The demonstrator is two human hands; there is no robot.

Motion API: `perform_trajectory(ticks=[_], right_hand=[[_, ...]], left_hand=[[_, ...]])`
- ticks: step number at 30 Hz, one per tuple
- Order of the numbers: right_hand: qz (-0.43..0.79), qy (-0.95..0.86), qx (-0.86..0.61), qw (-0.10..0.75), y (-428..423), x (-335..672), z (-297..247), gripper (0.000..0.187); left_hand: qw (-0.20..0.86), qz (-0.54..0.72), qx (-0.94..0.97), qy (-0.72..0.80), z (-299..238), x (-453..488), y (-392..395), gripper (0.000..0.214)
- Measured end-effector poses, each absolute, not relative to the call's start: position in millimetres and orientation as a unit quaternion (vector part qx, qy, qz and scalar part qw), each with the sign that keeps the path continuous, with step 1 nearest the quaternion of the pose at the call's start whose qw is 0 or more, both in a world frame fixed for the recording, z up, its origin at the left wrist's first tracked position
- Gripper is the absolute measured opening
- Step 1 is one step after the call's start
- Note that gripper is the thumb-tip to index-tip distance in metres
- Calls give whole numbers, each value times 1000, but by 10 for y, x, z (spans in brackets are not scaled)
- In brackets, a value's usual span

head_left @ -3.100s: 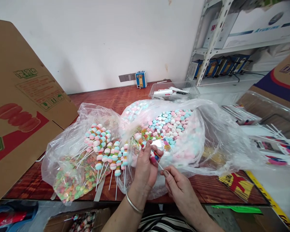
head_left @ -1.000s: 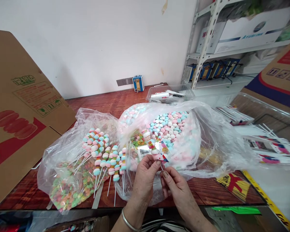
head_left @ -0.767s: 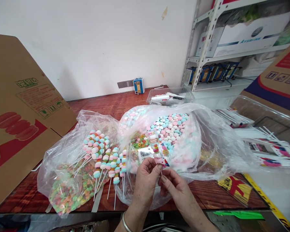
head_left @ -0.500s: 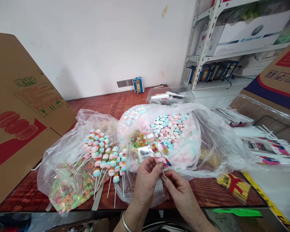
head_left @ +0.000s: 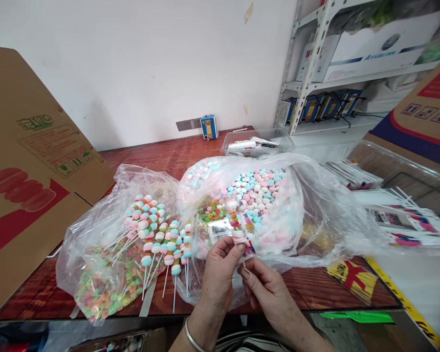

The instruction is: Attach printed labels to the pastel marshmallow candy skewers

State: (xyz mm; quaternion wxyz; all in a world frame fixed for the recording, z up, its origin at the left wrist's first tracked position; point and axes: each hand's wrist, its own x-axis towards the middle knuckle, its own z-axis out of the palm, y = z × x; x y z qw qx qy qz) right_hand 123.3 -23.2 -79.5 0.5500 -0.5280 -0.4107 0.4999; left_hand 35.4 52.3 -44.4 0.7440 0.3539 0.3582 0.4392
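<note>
A candy skewer in a printed clear wrapper stands upright in front of the bags. My left hand pinches the wrapper's lower end, where the film bunches up around the stick. Just below, my right hand has thumb and fingers closed on the white stick. Behind the wrapper lies an open clear bag of pink, blue and white marshmallows. Ring-shaped gummies show left of the wrapper. Several unwrapped marshmallow skewers lie to the left of my hands.
A bag of gummy rings lies at the front left, beside a large cardboard box. A clear tray with pens stands behind. On the right are printed wrappers with sticks, a yellow-and-red packet and metal shelving.
The wrapper's bottom has drawn in tighter around the stick, and its printed corner now points more downward. My right hand has shifted slightly left. The whole view has moved a little.
</note>
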Motion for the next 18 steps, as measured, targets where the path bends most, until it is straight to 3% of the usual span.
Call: perform_trajectory(ticks=[6, 9, 12, 18], right_hand=[[487, -415, -528, 558, -215, 1230, -755, 35], [433, -394, -546, 599, -196, 1263, -723, 29], [363, -373, -567, 638, -164, 1305, -662, 35], [297, -384, -595, 640, -68, 1399, -521, 25]], left_hand=[[764, 444, 322, 339, -426, 373, 518, 18], [751, 453, 336, 344, -424, 369, 542, 18], [741, 451, 357, 346, -430, 379, 548, 17], [764, 432, 355, 322, -454, 421, 491, 17]])
